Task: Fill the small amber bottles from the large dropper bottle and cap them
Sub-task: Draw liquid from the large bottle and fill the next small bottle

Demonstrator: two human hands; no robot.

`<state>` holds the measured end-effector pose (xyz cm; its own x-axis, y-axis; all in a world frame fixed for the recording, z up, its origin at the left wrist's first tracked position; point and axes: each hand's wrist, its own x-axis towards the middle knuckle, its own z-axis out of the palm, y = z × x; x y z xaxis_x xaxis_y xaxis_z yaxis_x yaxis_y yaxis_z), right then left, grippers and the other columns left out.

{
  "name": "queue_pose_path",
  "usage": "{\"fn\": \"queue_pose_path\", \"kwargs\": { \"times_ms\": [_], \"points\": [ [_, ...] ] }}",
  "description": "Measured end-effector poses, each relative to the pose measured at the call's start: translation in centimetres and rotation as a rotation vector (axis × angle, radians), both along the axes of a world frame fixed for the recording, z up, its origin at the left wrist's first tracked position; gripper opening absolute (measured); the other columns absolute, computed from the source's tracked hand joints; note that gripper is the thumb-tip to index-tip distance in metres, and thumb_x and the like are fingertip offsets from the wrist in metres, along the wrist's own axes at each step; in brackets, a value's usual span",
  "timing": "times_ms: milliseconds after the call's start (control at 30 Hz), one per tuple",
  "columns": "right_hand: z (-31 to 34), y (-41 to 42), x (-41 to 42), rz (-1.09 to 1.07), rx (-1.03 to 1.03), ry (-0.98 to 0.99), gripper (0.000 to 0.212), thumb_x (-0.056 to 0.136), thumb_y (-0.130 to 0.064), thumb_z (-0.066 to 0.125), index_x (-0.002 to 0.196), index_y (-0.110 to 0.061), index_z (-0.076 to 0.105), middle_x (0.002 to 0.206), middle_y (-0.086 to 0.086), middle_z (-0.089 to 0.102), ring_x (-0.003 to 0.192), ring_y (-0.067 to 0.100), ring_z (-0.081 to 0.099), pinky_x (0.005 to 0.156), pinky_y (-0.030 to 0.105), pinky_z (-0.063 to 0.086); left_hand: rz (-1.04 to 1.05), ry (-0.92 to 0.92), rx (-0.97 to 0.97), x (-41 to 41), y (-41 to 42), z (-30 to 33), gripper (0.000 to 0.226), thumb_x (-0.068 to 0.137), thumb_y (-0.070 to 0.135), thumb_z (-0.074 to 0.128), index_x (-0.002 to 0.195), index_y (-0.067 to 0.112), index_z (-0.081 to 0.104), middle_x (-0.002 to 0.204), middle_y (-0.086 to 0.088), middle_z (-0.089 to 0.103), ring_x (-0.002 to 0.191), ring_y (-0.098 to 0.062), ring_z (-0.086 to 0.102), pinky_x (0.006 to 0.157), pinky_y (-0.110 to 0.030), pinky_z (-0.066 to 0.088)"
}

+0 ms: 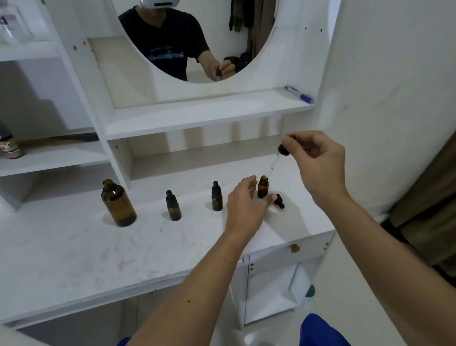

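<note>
The large amber bottle stands uncapped on the white desk at the left. Two small amber bottles with black dropper caps stand to its right. A third small amber bottle stands open further right, and my left hand holds it between fingers and thumb. A small black dropper cap lies on the desk beside it. My right hand pinches the large dropper by its black bulb, its glass tube slanting down toward the open bottle's mouth.
A round mirror hangs above a shelf holding a blue marker. A spray can stands on a left shelf. The wall rises close on the right, and the desk's front edge runs across below my forearms.
</note>
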<state>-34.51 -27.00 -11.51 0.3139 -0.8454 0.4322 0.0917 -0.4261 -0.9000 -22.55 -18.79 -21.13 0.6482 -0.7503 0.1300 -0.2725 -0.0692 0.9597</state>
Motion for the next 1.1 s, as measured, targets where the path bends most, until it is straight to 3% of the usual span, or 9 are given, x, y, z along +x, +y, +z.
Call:
{"fn": "queue_pose_path", "kwargs": {
  "times_ms": [133,333,467,833,933,1100],
  "points": [
    [-0.6,-0.3,0.7,-0.001,-0.048,0.038,0.006,0.094,-0.021,0.081,0.098,-0.023,0.077,0.094,0.004,0.081,0.09,0.015,0.08,0.095,0.04,0.062,0.024,-0.01,-0.016,0.5,-0.8,-0.2,0.059,0.087,0.024,0.085,0.14,0.013,0.06,0.134,0.0,0.067,0.124,-0.011,0.062,0.112,-0.032,0.049],
    [-1.3,-0.3,1.1,0.007,-0.14,0.111,0.007,0.093,-0.021,0.082,0.095,-0.025,0.077,0.096,0.007,0.078,0.087,0.013,0.079,0.091,0.034,0.061,0.034,-0.08,-0.041,0.8,-1.3,-0.4,0.029,0.093,0.018,0.078,0.121,0.015,0.073,0.109,0.009,0.077,0.104,-0.003,0.071,0.103,-0.03,0.056],
    [-1.8,-0.5,1.4,0.01,-0.109,0.119,0.005,0.092,-0.022,0.083,0.094,-0.02,0.078,0.093,0.005,0.079,0.086,0.015,0.079,0.091,0.034,0.061,0.034,-0.08,-0.039,1.0,-1.4,-0.5,0.029,0.092,0.017,0.079,0.121,0.015,0.073,0.108,0.009,0.078,0.103,-0.002,0.072,0.101,-0.028,0.056],
    [-1.6,0.1,2.9,-0.03,-0.15,0.195,0.01,0.09,-0.02,0.083,0.083,-0.013,0.08,0.082,-0.007,0.077,0.077,0.003,0.074,0.079,0.006,0.047,0.031,-0.105,-0.012,1.4,-1.8,-1.1,0.039,0.088,0.002,0.078,0.123,0.017,0.071,0.108,0.009,0.077,0.104,-0.005,0.072,0.102,-0.031,0.057],
    [-1.5,0.1,3.1,-0.041,-0.154,0.202,0.011,0.09,-0.019,0.083,0.083,-0.013,0.08,0.081,-0.007,0.077,0.075,0.002,0.074,0.079,0.007,0.048,0.025,-0.107,-0.008,1.3,-1.7,-1.0,0.038,0.088,0.001,0.077,0.122,0.016,0.071,0.104,0.012,0.075,0.102,-0.004,0.072,0.102,-0.028,0.056],
    [-1.6,0.2,2.9,-0.037,-0.14,0.198,0.009,0.09,-0.024,0.084,0.087,-0.017,0.08,0.081,-0.008,0.079,0.079,0.006,0.077,0.09,0.024,0.058,0.028,-0.129,0.0,1.3,-1.7,-1.0,0.038,0.089,0.001,0.077,0.123,0.017,0.071,0.102,0.015,0.073,0.101,-0.003,0.071,0.099,-0.022,0.054]
  ]
}}
